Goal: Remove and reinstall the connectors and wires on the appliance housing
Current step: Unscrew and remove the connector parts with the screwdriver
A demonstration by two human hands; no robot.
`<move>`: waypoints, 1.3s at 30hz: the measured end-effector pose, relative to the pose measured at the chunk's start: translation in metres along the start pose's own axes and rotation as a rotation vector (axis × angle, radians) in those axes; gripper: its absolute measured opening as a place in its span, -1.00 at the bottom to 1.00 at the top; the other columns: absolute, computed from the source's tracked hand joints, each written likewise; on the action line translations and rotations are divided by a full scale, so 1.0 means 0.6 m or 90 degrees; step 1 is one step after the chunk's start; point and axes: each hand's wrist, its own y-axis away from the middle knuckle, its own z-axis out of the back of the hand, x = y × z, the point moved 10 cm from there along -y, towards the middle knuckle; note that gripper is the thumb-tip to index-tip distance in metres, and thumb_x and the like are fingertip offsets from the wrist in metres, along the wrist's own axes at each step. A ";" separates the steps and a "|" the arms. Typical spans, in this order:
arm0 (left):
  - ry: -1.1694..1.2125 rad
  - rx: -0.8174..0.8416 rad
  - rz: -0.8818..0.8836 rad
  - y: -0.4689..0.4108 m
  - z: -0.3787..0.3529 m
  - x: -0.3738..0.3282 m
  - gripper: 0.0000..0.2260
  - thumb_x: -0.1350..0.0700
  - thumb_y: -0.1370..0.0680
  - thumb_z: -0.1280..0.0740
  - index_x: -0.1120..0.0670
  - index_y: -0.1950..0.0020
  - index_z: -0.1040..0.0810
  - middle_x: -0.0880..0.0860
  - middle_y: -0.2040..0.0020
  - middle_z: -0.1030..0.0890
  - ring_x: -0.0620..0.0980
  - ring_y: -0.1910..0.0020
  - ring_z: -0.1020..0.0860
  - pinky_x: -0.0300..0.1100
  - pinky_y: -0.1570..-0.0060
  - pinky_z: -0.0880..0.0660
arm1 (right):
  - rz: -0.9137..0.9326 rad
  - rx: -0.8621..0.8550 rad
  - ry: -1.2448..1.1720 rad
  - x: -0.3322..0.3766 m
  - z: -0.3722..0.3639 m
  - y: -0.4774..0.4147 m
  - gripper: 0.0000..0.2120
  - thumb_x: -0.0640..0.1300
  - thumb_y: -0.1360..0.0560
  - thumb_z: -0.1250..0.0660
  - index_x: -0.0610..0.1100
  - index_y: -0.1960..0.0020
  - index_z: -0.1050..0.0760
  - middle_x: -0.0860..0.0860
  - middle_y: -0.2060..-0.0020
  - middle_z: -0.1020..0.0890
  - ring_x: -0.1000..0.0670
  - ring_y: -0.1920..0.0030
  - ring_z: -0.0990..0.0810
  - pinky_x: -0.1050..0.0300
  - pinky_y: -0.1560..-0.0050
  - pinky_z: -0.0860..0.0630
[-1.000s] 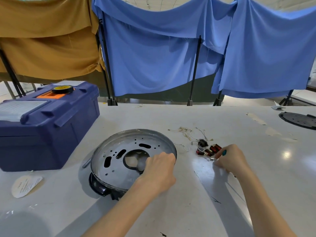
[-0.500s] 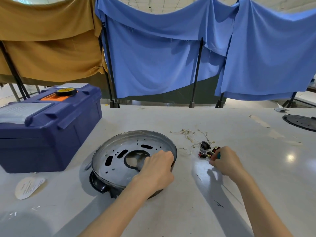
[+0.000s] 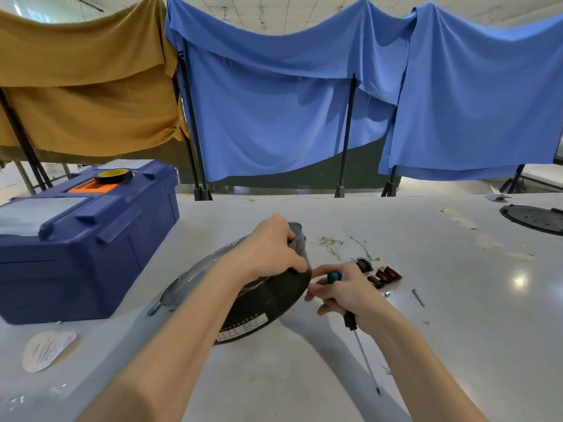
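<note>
The round appliance housing (image 3: 265,303) stands tilted up on its edge, its black underside with a label turned toward me. My left hand (image 3: 271,251) grips its raised far rim. My right hand (image 3: 344,292) holds a screwdriver (image 3: 362,351) with a teal-capped black handle, the shaft pointing back toward me, while its fingertips touch the housing's right edge. Red and black connectors (image 3: 380,275) lie on the table just right of my right hand. Thin loose wires (image 3: 341,248) lie behind them.
A dark blue toolbox (image 3: 85,239) with a tape roll (image 3: 113,175) on top stands at the left. A paper label (image 3: 48,350) lies near the front left. A loose screw (image 3: 418,296) lies right of the connectors. A black round plate (image 3: 533,217) sits far right.
The housing lay flat with its metal inside up; my left hand has tipped it up onto its edge. My right hand moved left from the connectors to the housing, screwdriver still held.
</note>
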 end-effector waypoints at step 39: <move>0.519 -0.081 0.081 0.043 0.128 0.104 -0.63 0.02 -0.15 -0.59 0.14 0.12 -0.71 0.23 0.11 -0.70 0.14 0.26 -0.68 -0.14 0.33 -0.59 | 0.166 -0.221 -0.348 0.153 -0.046 0.008 -0.94 -0.33 -0.49 -0.40 -0.24 0.15 -0.59 -0.06 0.38 -0.64 0.12 0.61 -0.39 0.21 0.37 -0.54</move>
